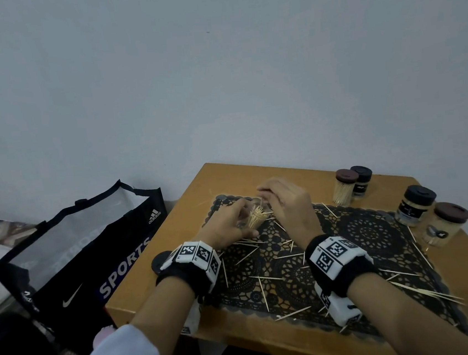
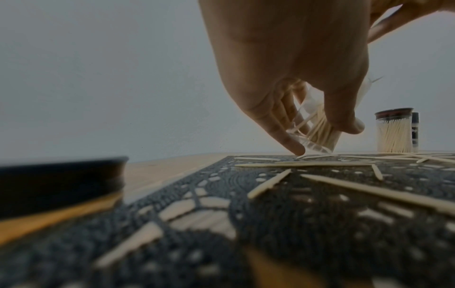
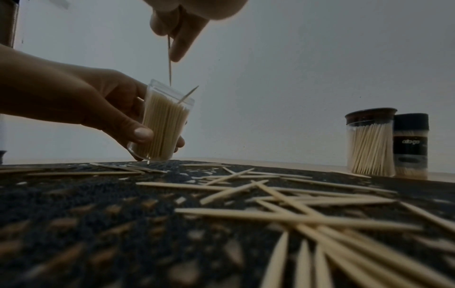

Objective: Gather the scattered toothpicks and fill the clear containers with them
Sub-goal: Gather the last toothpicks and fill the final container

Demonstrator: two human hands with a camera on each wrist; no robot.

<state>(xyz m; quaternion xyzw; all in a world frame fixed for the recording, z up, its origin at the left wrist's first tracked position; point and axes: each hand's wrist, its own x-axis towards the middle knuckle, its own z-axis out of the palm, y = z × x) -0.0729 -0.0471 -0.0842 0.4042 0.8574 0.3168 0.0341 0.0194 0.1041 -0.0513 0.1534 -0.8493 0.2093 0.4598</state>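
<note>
Left hand grips the clear plastic toothpick container, tilted at frame centre-left so its mouth faces the right hand, whose fingers pinch one wooden toothpick tip-down just above the rim. More loose toothpicks lie across the black lace mat.

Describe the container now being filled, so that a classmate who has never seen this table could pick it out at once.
Start at the wooden table and find the black lace mat. At its far left end, the left hand holds a clear container tilted, packed with toothpicks. Unlike the four jars at the right, it has no lid, and the right hand lowers a toothpick into it.
</note>
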